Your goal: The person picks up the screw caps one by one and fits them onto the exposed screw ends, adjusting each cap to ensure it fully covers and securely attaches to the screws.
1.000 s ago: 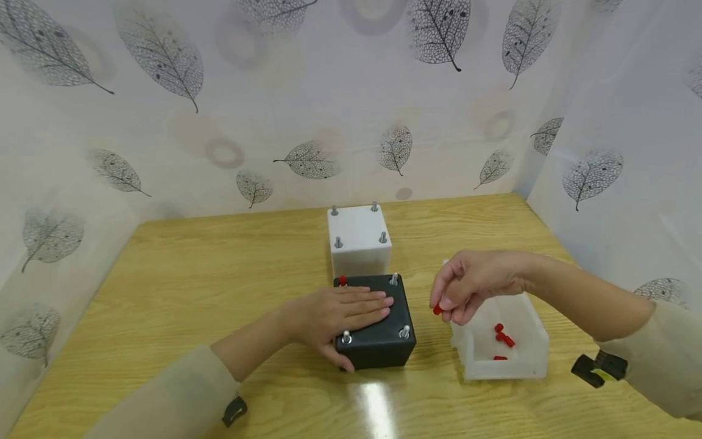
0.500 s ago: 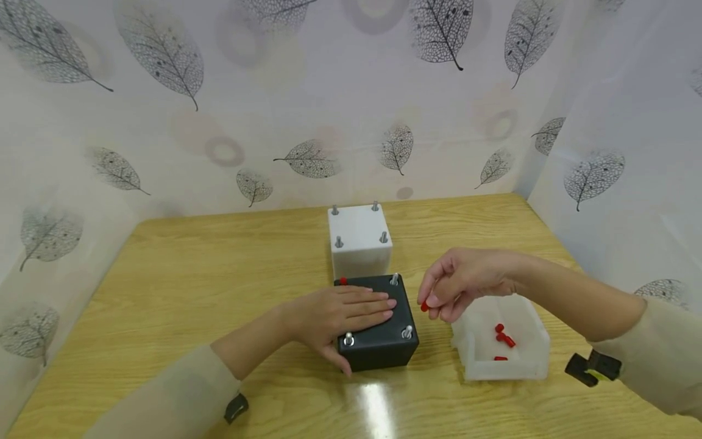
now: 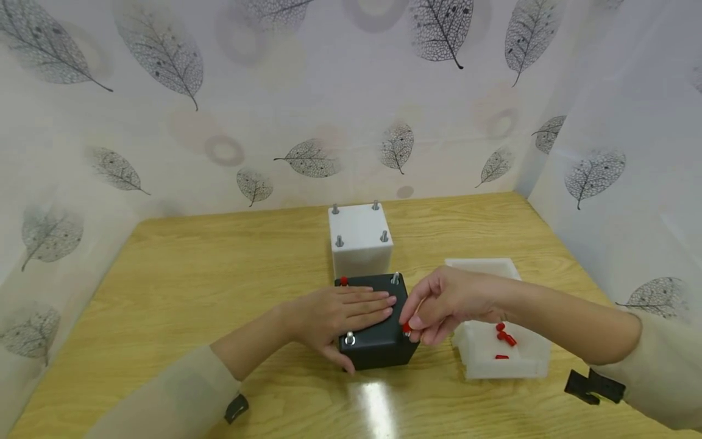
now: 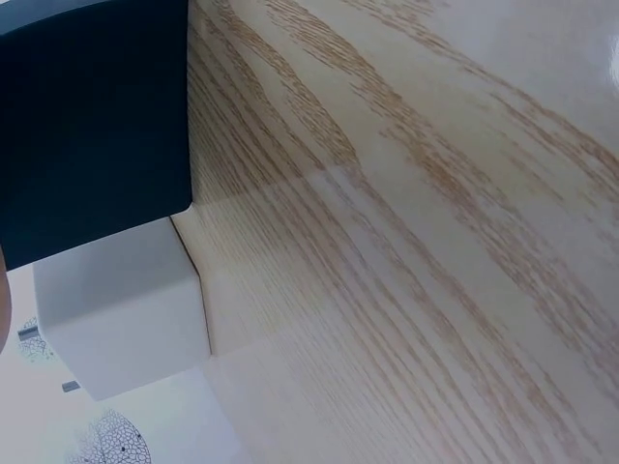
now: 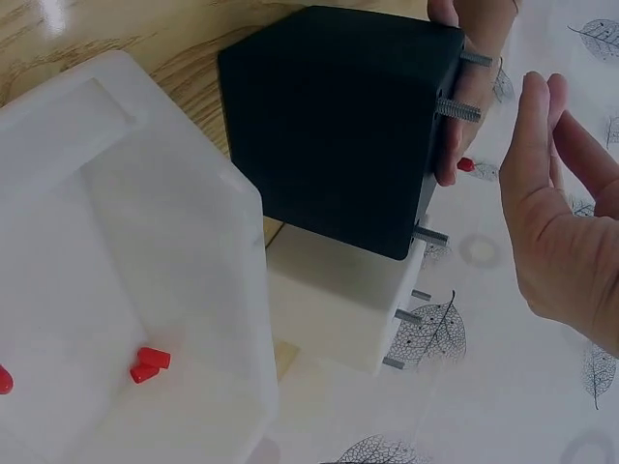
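My left hand point(image 3: 331, 317) lies flat across the top of a black box point(image 3: 378, 355), fingers straight, thumb down by its near-left corner. Between thumb and fingertips my right hand point(image 3: 446, 302) pinches a small red cap point(image 3: 406, 328), right at the bolt on the box's near-right corner. Another red cap point(image 3: 343, 281) covers the far-left bolt. Bare metal shows on the near-left bolt point(image 3: 350, 338) and the far-right bolt point(image 3: 395, 278). In the right wrist view, the pinched cap is hidden behind the fingers, and threaded bolts point(image 5: 457, 109) stick out of the black box.
Directly behind the black box stands a white box point(image 3: 359, 259) with bare bolts at its top corners. A translucent white bin point(image 3: 507, 369) sits to the right, under my right forearm, holding several loose red caps point(image 3: 510, 340). A leaf-patterned curtain point(image 3: 307, 110) borders the wooden table point(image 3: 219, 256).
My right hand has moved left and slightly down with the red cap, from beside the bin to the black box's near-right bolt. The left hand has stayed in place.
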A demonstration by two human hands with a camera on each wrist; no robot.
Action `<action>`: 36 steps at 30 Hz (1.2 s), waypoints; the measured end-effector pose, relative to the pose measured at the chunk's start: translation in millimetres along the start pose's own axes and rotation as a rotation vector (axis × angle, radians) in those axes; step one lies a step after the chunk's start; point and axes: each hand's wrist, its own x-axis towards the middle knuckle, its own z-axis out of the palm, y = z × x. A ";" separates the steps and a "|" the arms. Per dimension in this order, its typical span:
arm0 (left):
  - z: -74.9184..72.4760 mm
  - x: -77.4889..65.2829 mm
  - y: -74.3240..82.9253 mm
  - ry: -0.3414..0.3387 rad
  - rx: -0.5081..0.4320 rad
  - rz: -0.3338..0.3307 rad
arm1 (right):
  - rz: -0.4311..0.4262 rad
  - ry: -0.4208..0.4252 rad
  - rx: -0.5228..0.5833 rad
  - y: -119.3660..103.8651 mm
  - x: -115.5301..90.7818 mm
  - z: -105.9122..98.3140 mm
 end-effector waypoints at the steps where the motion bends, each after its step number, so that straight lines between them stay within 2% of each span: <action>1: 0.2 -0.1 0.0 0.001 0.000 0.000 | -0.002 0.004 -0.003 -0.7 -0.2 0.8; 8: 2.5 -0.4 -0.5 0.020 -0.004 0.000 | -0.006 0.048 0.028 -1.3 2.7 8.8; 21: 4.5 -2.0 2.6 0.082 -0.004 0.016 | -0.092 0.106 0.137 5.8 9.0 35.7; 26: 4.3 -0.4 1.1 0.084 -0.017 0.012 | -0.075 0.146 0.150 3.5 15.6 42.3; 31: 4.7 -0.2 0.6 0.076 -0.015 0.007 | -0.055 0.129 0.156 -1.4 20.1 45.7; 36: 5.7 -0.6 0.1 0.086 -0.015 0.005 | -0.071 0.099 0.164 -2.4 26.6 50.9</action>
